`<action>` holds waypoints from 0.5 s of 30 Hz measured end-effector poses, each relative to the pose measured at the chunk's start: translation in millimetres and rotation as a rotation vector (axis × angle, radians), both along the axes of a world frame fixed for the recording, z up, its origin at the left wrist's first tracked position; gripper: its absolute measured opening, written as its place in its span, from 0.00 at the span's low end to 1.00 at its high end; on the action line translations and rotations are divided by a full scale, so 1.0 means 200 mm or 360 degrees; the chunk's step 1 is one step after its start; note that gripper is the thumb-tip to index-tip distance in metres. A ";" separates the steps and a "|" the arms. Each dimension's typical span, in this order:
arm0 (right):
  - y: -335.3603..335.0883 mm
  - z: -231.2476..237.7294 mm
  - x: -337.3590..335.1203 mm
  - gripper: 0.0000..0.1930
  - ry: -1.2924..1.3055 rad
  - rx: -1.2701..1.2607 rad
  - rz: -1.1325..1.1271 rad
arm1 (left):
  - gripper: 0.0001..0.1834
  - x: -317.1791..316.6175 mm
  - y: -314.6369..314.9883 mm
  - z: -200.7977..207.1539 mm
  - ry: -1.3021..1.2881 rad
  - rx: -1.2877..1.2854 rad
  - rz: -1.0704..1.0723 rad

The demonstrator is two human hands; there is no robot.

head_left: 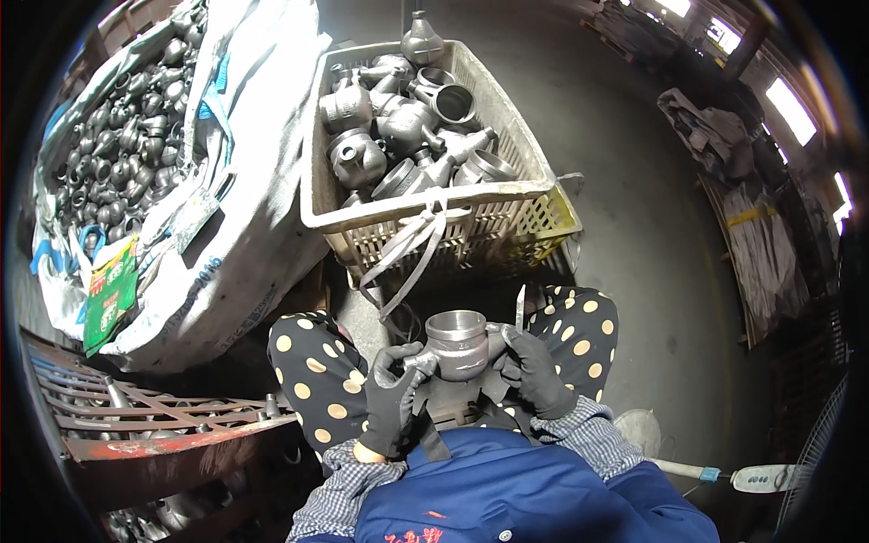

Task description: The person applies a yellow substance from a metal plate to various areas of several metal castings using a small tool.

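Note:
A grey metal casting [457, 346], a round pot-like body with an open collar and side stubs, is held between my hands above my lap, its opening facing up. My left hand [391, 398], in a dark glove, is closed around the stub on its left side. My right hand [536, 373], gloved too, grips the stub on the right. From the right fingers a thin, flat metal blade [520, 308] points upward; whether it is a file or a knife I cannot make out. The gloves hide part of both stubs.
Ahead, a cream plastic crate [315, 195] with tied straps is heaped with similar castings [405, 122]. A large white sack [262, 181] of smaller metal fittings stands left. Below it is a reddish metal rack [181, 443]. A fan [810, 452] stands right.

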State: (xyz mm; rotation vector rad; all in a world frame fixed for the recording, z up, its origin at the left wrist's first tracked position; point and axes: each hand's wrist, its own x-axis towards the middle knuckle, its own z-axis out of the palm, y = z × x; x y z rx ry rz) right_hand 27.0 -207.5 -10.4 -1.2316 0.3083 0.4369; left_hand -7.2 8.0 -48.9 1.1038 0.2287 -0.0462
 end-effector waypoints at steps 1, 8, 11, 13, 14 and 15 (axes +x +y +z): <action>-0.02 -0.06 0.00 0.16 -0.0093 -0.0074 -0.0034 | 0.15 0.00 -0.01 0.05 0.0006 0.0089 -0.0042; -0.12 -0.24 0.02 0.12 0.0424 0.0470 0.0040 | 0.31 -0.02 -0.01 0.11 -0.0591 0.0520 -0.0248; -0.12 -0.26 0.04 0.12 0.0486 0.0630 0.0146 | 0.51 0.06 -0.02 0.14 -0.0526 0.0475 -0.0291; -0.08 -0.25 0.04 0.12 0.0506 0.0484 0.0078 | 0.56 0.07 -0.01 0.08 -0.0179 -0.0014 -0.0594; -0.05 -0.24 0.04 0.12 0.0516 0.0411 0.0045 | 0.53 0.07 -0.04 0.06 -0.0173 -0.0194 -0.0626; -0.03 -0.16 0.04 0.13 0.0595 0.0421 0.0038 | 0.52 0.06 -0.03 0.02 -0.0103 -0.0035 -0.0670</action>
